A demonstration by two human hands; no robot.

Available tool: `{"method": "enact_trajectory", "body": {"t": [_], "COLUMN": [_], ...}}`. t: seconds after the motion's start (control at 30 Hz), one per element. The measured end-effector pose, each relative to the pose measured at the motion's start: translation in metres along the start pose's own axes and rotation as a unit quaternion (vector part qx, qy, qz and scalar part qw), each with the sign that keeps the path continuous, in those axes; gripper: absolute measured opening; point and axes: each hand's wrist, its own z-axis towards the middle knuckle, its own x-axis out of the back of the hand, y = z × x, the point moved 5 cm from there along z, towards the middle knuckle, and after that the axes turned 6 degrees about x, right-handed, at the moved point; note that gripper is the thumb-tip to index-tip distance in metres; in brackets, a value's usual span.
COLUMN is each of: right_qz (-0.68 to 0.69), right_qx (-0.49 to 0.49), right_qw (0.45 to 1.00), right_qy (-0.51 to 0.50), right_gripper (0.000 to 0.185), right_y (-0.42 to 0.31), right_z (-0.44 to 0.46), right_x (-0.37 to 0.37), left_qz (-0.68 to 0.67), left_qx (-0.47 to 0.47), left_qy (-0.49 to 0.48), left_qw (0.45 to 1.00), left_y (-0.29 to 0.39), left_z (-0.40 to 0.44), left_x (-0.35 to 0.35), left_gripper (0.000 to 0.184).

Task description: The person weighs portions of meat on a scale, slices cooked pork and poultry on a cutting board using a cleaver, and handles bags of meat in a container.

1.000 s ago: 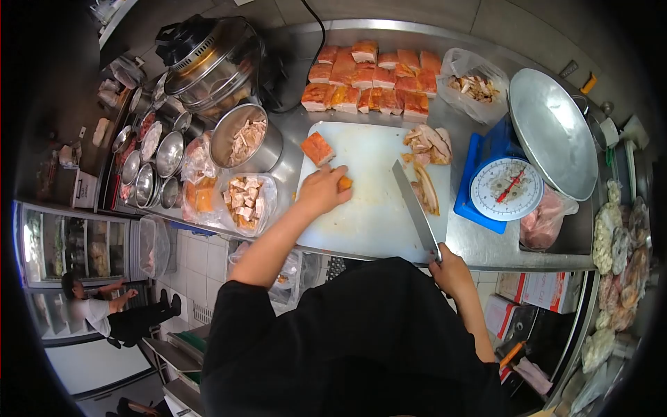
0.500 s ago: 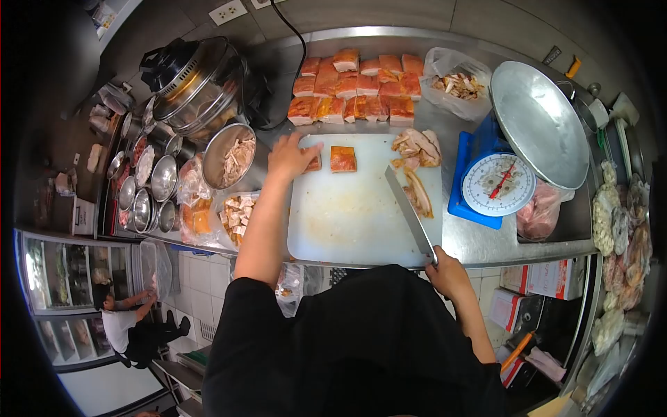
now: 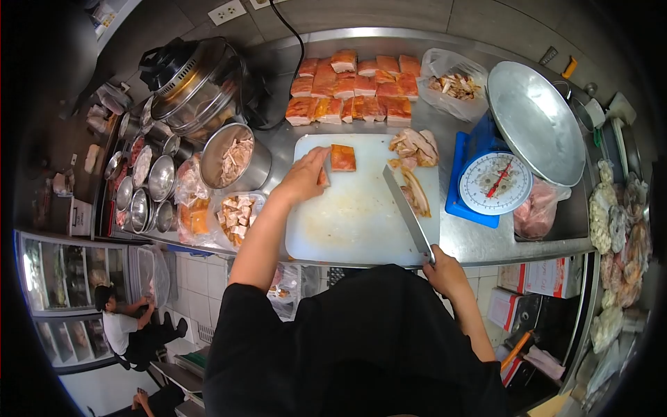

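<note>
My left hand [image 3: 304, 176] is closed over a piece of roast pork belly [image 3: 323, 178] on the white cutting board [image 3: 340, 229], covering most of it. Just right of those fingers lies a second square pork belly piece [image 3: 343, 158], brown skin up. Near the board's front right edge, my right hand [image 3: 447, 271] grips the handle of a large knife [image 3: 411, 217], its blade pointing up and away across the board. Beside the blade are a long pork strip [image 3: 417, 191] and a heap of sliced pork [image 3: 415, 147].
Rows of pork belly blocks [image 3: 351, 87] line the counter behind the board. A blue scale [image 3: 497, 182] stands at right, a metal pot of meat strips [image 3: 233, 160] and a glass-bowl oven [image 3: 191, 90] at left. Another person [image 3: 125, 326] is at the lower left.
My left hand has slid the pork piece right and slightly toward me, closer to the second piece. My right hand and the knife have barely moved. More of another person shows at bottom left.
</note>
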Motion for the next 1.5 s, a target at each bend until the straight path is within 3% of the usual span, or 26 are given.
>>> {"method": "enact_trajectory", "body": {"t": [0.33, 0.4, 0.43, 0.6, 0.73, 0.8, 0.87, 0.9, 0.93, 1.0, 1.13, 1.2, 1.23, 1.33, 1.4, 1.5], "right_qz": [-0.007, -0.004, -0.005, 0.001, -0.005, -0.003, -0.004, 0.005, 0.006, 0.016, 0.02, 0.032, 0.031, 0.055, 0.055, 0.041], "right_qx": [-0.005, -0.009, -0.014, -0.011, -0.012, -0.014, -0.005, 0.001, 0.0, -0.003, -0.002, -0.003, -0.002, -0.01, 0.013, 0.007], "right_qw": [1.0, 1.0, 1.0, 1.0, 1.0, 1.0, 1.0, 1.0, 1.0, 1.0, 1.0, 0.999, 0.999, 0.998, 0.998, 0.998], "right_qy": [0.001, 0.001, 0.0, 0.005, 0.012, 0.011, 0.008, 0.006, 0.006, -0.003, -0.012, -0.02, -0.019, -0.035, -0.036, -0.04], "right_gripper": [0.037, 0.036, 0.035, 0.034, 0.035, 0.035, 0.034, 0.034, 0.034, 0.035, 0.036, 0.037, 0.037, 0.037, 0.037, 0.036], "right_y": [-0.004, -0.007, -0.008, -0.005, -0.005, -0.005, -0.003, -0.002, -0.002, -0.002, -0.002, 0.002, 0.003, 0.005, 0.006, 0.006], "right_z": [0.0, 0.0, 0.0, -0.001, -0.001, -0.001, -0.001, -0.001, -0.001, 0.0, 0.0, 0.002, 0.002, 0.003, 0.003, 0.003], "right_x": [0.002, 0.004, 0.005, 0.001, 0.001, 0.0, 0.0, 0.001, 0.002, 0.004, 0.006, 0.005, 0.006, 0.009, 0.01, 0.012], "left_qz": [-0.07, 0.068, 0.068, 0.112, 0.125, 0.116, 0.086, -0.098, -0.278, -0.282, -0.183, -0.021, -0.02, -0.059, -0.279, -0.327], "left_qx": [-0.03, -0.122, -0.123, -0.012, 0.023, 0.1, 0.056, 0.076, 0.095, 0.153, 0.131, 0.018, 0.018, 0.06, 0.135, 0.079], "left_qy": [-0.09, 0.062, 0.061, 0.062, 0.076, 0.023, 0.038, 0.067, 0.095, 0.11, 0.063, 0.019, 0.02, 0.014, 0.034, 0.112], "left_qw": [0.993, 0.988, 0.988, 0.992, 0.989, 0.988, 0.994, 0.99, 0.951, 0.941, 0.972, 0.999, 0.999, 0.996, 0.95, 0.935], "left_y": [0.003, 0.007, 0.007, 0.021, 0.038, 0.05, 0.045, 0.029, 0.011, -0.016, -0.013, 0.015, 0.016, 0.012, -0.001, 0.014], "left_z": [0.038, 0.041, 0.044, 0.049, 0.007, -0.017, -0.03, -0.028, -0.026, -0.029, -0.051, -0.056, -0.055, -0.05, -0.053, -0.04], "left_x": [0.007, 0.005, -0.004, -0.029, -0.054, -0.055, -0.047, -0.04, -0.031, 0.008, 0.018, -0.015, -0.025, -0.039, -0.027, 0.029], "left_gripper": [0.094, 0.083, 0.083, 0.071, 0.07, 0.075, 0.076, 0.079, 0.082, 0.082, 0.086, 0.089, 0.089, 0.089, 0.084, 0.084]}}
